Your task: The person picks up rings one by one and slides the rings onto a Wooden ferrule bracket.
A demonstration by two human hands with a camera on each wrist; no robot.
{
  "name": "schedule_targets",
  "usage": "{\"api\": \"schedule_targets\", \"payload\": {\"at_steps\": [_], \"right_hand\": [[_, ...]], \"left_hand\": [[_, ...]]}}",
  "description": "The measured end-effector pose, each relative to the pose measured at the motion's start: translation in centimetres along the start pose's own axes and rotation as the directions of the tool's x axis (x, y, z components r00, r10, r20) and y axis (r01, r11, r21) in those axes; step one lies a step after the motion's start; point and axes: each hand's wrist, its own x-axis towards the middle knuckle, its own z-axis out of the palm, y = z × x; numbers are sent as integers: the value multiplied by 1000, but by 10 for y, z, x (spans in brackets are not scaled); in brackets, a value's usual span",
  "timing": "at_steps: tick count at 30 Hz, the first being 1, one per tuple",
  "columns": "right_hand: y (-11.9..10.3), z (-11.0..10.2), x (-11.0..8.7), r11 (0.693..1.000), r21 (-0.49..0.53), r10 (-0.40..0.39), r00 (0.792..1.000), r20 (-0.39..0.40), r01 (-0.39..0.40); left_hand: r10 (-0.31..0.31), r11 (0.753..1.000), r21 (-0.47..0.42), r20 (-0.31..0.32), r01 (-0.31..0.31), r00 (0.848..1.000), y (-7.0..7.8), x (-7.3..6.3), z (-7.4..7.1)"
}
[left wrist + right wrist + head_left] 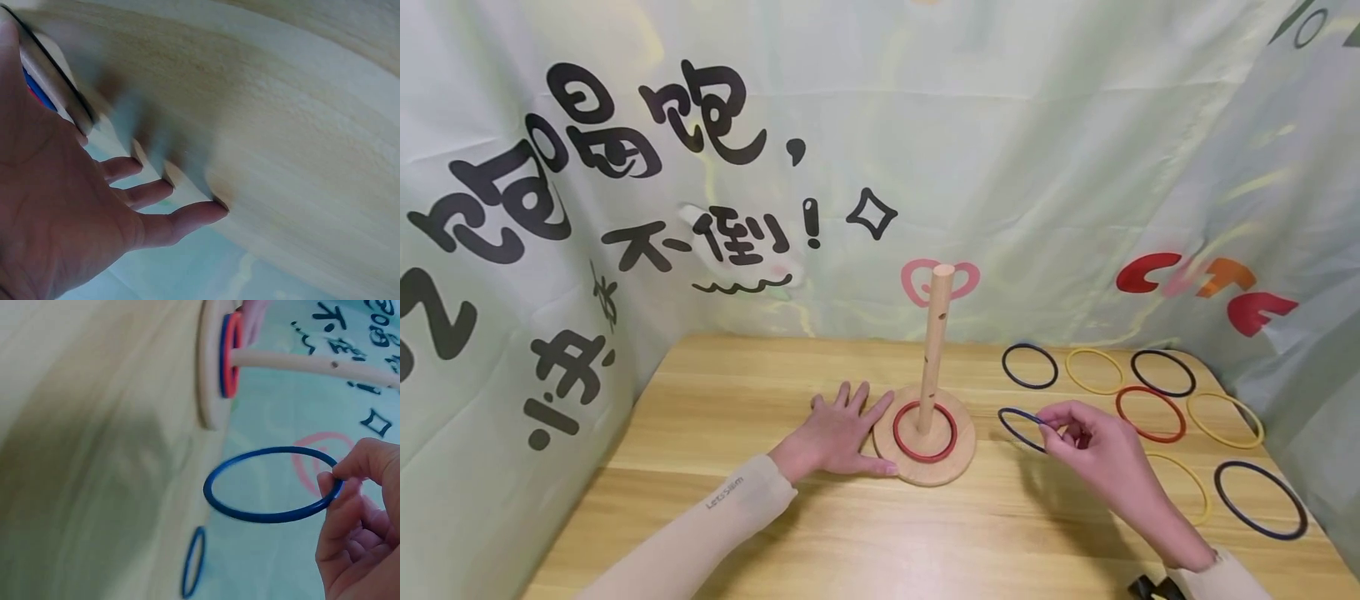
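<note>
Between thumb and forefinger, my right hand [1093,446] pinches a blue ring [1018,427] by its edge, held above the table to the right of a wooden stand. The stand has a round base [886,437] and an upright peg [934,342]. Around the foot of the peg lies a red ring [956,433]; in the right wrist view a blue ring [224,356] shows beneath it. My left hand [838,433] has its fingers spread at the left side of the base, with the thumb along the base's front edge.
Several loose rings lie on the right of the wooden table [737,383]: dark blue rings [1055,367], yellow rings [1262,433] and a red ring [1183,425]. A printed cloth [1037,167] hangs behind the table and at its sides. A small black object [1142,587] is by the right wrist.
</note>
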Motion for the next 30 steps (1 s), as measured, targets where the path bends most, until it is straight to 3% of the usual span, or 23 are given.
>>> {"api": "schedule_targets", "payload": {"at_steps": [5,9,18,22,30], "right_hand": [[-20,-1,3,994,18,-102,991,-86,104],[-37,-6,6,990,-6,-139,977,-161,140],[-68,-23,15,992,46,-106,961,-257,122],[-81,-30,22,985,108,-100,957,-273,133],[-115,-43,42,956,280,-4,961,-277,84]], "left_hand": [[8,1000,3,-2,-8,1000,0,1,-1],[6,1000,-2,0,-6,1000,1,1,-2],[1,1000,4,10,-1,1000,1,2,-2],[-2,1000,10,21,2,1000,1,2,-1],[-2,1000,8,13,2,1000,-1,2,1]]}}
